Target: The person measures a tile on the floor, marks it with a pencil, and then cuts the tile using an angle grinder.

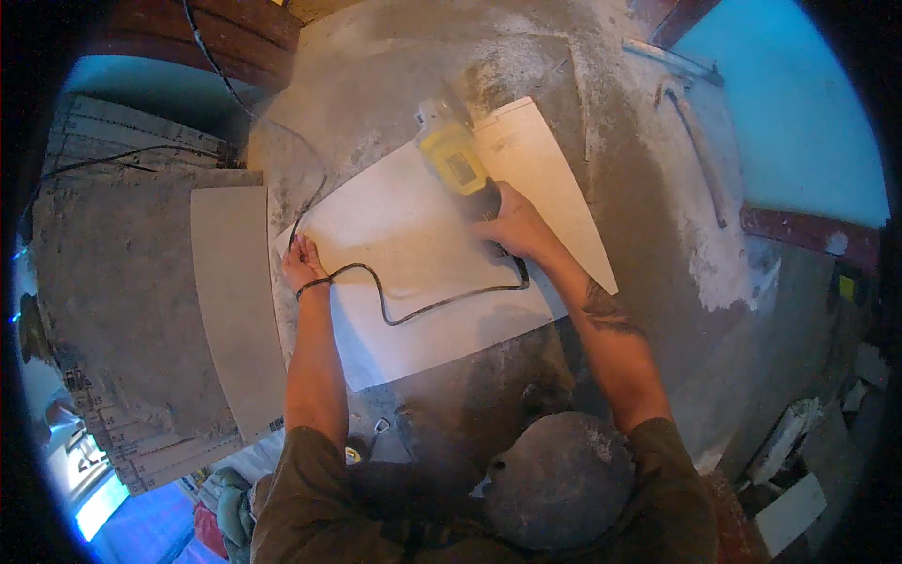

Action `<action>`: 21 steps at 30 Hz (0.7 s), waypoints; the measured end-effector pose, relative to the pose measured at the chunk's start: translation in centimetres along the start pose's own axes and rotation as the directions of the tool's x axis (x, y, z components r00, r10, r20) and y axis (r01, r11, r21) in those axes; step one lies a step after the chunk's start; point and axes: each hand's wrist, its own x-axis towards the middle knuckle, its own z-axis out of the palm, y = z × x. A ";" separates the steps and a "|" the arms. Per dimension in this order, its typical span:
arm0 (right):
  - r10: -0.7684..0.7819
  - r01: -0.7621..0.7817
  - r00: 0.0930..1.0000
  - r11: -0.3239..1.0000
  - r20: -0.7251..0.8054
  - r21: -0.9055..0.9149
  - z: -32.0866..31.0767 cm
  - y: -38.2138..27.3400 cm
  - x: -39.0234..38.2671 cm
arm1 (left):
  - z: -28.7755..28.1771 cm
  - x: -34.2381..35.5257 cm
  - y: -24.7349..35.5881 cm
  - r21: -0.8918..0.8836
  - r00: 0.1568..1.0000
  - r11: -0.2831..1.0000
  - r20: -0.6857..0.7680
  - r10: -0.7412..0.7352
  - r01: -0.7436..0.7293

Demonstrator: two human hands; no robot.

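My right hand (515, 224) is wrapped round the dark rear handle of a yellow angle grinder (453, 155). The grinder's grey head and blurred disc are over the far edge of a large white tile (404, 226), with haze of dust around. By the tile's left corner, my left hand (303, 263) has its fingers curled on the black power cord (442, 305). That cord runs from the grinder's rear across the tile, loops at my left wrist and leads away to the upper left. Whether these fingers also press the tile's edge is hard to see.
To the left, a dusty stack of boards or boxes (122, 310) bears a narrow grey tile piece (230, 301). A long-handled tool (700, 155) and a metal bar (672, 61) lie on the dusty floor at right. Broken offcuts (789, 512) sit at lower right, a tape measure (354, 455) near me.
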 end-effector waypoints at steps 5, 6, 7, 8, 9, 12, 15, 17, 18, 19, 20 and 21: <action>-0.027 0.025 0.999 0.998 0.037 0.061 -0.1 0.0 0.0 | 0.1 0.1 -0.2 0.025 0.999 0.999 -0.014 0.045 -0.045; -0.035 0.033 0.999 0.997 0.029 0.063 -0.2 0.0 0.0 | 0.1 0.2 -0.3 0.057 0.999 0.997 0.003 0.054 -0.054; -0.043 0.042 0.999 0.997 0.020 0.065 -0.2 0.0 0.1 | 0.1 0.3 -0.3 0.067 0.998 0.996 -0.006 0.055 -0.055; -0.047 0.044 0.998 0.995 0.032 0.084 -0.2 0.1 0.1 | 0.0 0.3 -0.3 0.037 0.999 0.999 -0.027 0.041 -0.040; -0.049 0.045 0.998 0.995 0.038 0.094 -0.2 0.2 0.2 | -0.1 0.4 -0.2 0.077 0.998 0.996 -0.014 0.056 -0.055; -0.014 0.000 0.996 0.989 0.090 0.146 0.1 0.4 0.5 | -0.4 0.8 -0.2 -0.005 1.000 1.000 0.003 0.023 -0.023; 0.259 -0.268 0.963 0.923 0.069 0.277 0.3 0.4 0.7 | -0.9 1.2 -0.3 -0.048 1.000 0.999 -0.016 -0.007 0.006; 0.240 -0.240 0.970 0.927 0.034 0.288 0.4 0.3 0.8 | -1.1 1.4 -0.5 -0.064 1.000 0.998 -0.023 0.016 -0.017; 0.238 -0.233 0.971 0.933 0.014 0.275 0.4 0.2 0.7 | -1.2 1.4 -0.6 -0.010 0.998 0.998 0.024 0.056 -0.056; 0.226 -0.221 0.974 0.932 0.019 0.289 0.4 0.1 0.6 | -1.3 1.5 -0.7 -0.011 0.999 0.999 0.025 0.044 -0.044; 0.222 -0.215 0.975 0.944 0.001 0.251 0.3 0.0 0.4 | -1.3 1.5 -0.7 -0.052 0.999 0.998 0.007 0.033 -0.033; 0.222 -0.213 0.975 0.955 -0.021 0.207 0.2 -0.2 0.3 | -1.3 1.4 -0.7 -0.012 0.999 0.999 0.027 0.032 -0.031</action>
